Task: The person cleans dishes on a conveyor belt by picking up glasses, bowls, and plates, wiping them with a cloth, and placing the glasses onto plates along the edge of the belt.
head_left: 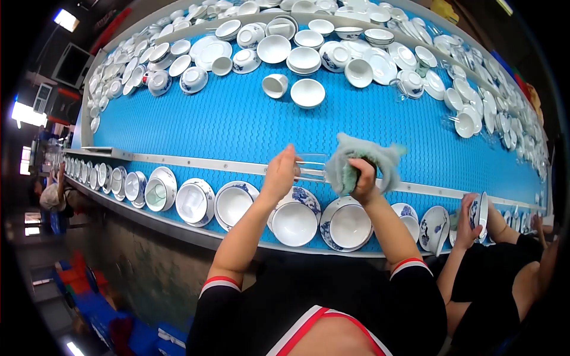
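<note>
My left hand point(281, 173) is closed around one end of a clear drinking glass point(311, 167), held sideways above the belt's metal rail. Bunched in the fist of my right hand point(364, 183) is a pale grey-green cloth point(385, 159), which meets the glass's other end. Whether the cloth reaches inside the glass I cannot tell. Below my hands, a white bowl point(294, 224) sits on a blue-patterned plate, and another white bowl point(350, 226) rests on a plate beside it.
Bowls, cups and plates crowd the far side of the blue belt point(225, 118). A metal rail point(219, 164) separates it from the near row of bowls on plates. At right, a co-worker point(496, 279) holds a patterned dish point(478, 212). Another person point(54, 194) stands far left.
</note>
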The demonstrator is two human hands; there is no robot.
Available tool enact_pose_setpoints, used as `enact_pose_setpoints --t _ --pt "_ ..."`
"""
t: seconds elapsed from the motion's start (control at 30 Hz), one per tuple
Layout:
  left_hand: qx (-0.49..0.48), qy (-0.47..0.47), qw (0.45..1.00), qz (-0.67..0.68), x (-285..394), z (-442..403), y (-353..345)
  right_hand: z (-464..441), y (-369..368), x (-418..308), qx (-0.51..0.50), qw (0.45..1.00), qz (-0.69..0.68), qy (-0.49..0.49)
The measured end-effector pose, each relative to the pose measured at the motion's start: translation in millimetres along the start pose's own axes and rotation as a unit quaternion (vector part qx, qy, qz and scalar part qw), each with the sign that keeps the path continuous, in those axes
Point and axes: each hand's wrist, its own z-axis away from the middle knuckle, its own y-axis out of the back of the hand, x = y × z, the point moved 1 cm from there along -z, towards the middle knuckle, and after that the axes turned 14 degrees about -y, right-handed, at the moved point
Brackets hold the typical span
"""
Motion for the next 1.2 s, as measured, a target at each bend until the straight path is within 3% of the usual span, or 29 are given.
enact_pose_setpoints --t 0.07,0.1,0.13,0.2,0.23,0.27,0.3,0.33,0.37,0.43,0.5,0.53,0.57,0.63,0.67,0.7,0.73,0.77,0.8,0.83,0.9,0.93,1.0,1.07,1.13,1.2 --pt "-0.065 -0.125 0.972 -0.187 1.2 1.9 -24.6 -13.1 11.3 -14.7 -0.184 0.956 0.226 -0.033" --pt "-0.081 -0.225 0.93 -0.28 12.6 12.7 -42.6 -15.1 7.0 -21.9 -0.15 0.982 0.111 -0.019" --pt "-0.065 -0.279 0.926 -0.246 16.3 16.7 -55.2 -10.5 15.8 -17.3 -0.135 0.985 0.082 -0.062" --pt "-0.07 -0.354 0.896 -0.258 14.6 21.3 -66.2 -3.6 28.4 -10.2 -0.145 0.956 0.04 -0.251" --pt "-0.072 -0.352 0.897 -0.258 9.6 23.4 -65.6 17.3 25.7 7.1 -0.144 0.956 0.04 -0.253" --pt "-0.109 -0.408 0.84 -0.342 3.0 25.1 -63.0 51.5 16.4 40.5 -0.132 0.843 -0.195 -0.483" --pt "-0.148 -0.462 0.768 -0.418 -2.1 23.9 -61.0 72.1 12.3 58.1 -0.102 0.632 -0.407 -0.652" --pt "-0.169 -0.493 0.743 -0.42 -5.0 22.9 -60.2 65.8 11.7 49.1 -0.289 0.71 -0.328 -0.552" --pt "-0.191 -0.524 0.716 -0.42 -9.9 24.4 -58.3 57.9 20.4 41.6 -0.321 0.697 -0.272 -0.581" --pt "-0.09 -0.488 0.799 -0.34 -46.6 38.0 -35.0 40.6 50.8 31.6 -0.341 0.682 -0.215 -0.611" --pt "0.112 -0.405 0.856 -0.302 -90.0 60.6 7.2 9.3 85.8 37.4 -0.359 0.795 0.055 -0.485" --pt "0.172 -0.371 0.888 -0.211 -102.1 73.2 29.5 -7.3 112.7 45.5 -0.353 0.785 -0.018 -0.508" --pt "0.23 -0.348 0.878 -0.235 -109.5 87.8 49.4 23.0 128.0 133.4 -0.216 0.887 -0.067 -0.403" --pt "0.3 -0.258 0.865 -0.309 -120.5 120.2 78.7 -5.1 157.1 155.7 -0.022 0.949 -0.01 -0.314" --pt "0.31 -0.193 0.86 -0.358 -124.4 131.0 84.2 -30.2 167.1 151.6 -0.024 0.935 0.136 -0.325" --pt "0.309 -0.194 0.859 -0.359 -121.4 134.2 78.2 -54.3 175.2 150.2 -0.026 0.901 0.279 -0.33" --pt "0.312 -0.238 0.795 -0.463 -113.0 136.7 68.0 -67.8 179.2 169.8 -0.024 0.902 0.278 -0.328" --pt "0.312 -0.278 0.716 -0.559 -104.2 136.5 56.0 -79.9 180.6 193.8 -0.031 0.881 0.396 -0.258" --pt "0.316 -0.281 0.714 -0.558 -96.9 133.3 41.7 -88.2 180.1 215.5 -0.036 0.842 0.507 -0.181" --pt "0.337 -0.293 0.738 -0.505 -90.6 128.9 25.5 -89.8 177.4 238.6 -0.033 0.843 0.507 -0.177" --pt "0.344 -0.332 0.76 -0.441 -78.9 114.1 -6.6 -96.8 173.7 275.3 -0.046 0.786 0.607 -0.102" --pt "0.345 -0.335 0.759 -0.438 -78.1 102.7 -21.1 -101.7 174.4 279.3 -0.043 0.786 0.609 -0.1" --pt "0.227 -0.388 0.832 -0.323 -80.2 77.1 -56.5 -98.7 173.7 279.8 -0.031 0.809 0.572 -0.132" --pt "0.13 -0.297 0.928 -0.184 -82.4 44.1 -101.1 -81.2 176.1 262.6 -0.092 0.861 0.492 -0.089" --pt "0.093 -0.065 0.992 -0.051 -77.6 9.3 -146.9 -48.8 181.0 202.7 -0.062 0.929 0.364 0.006" --pt "0.003 0.115 0.993 0.027 -81.7 -25.0 -180.6 -17.5 191.2 152.6 -0.144 0.956 0.248 0.052"
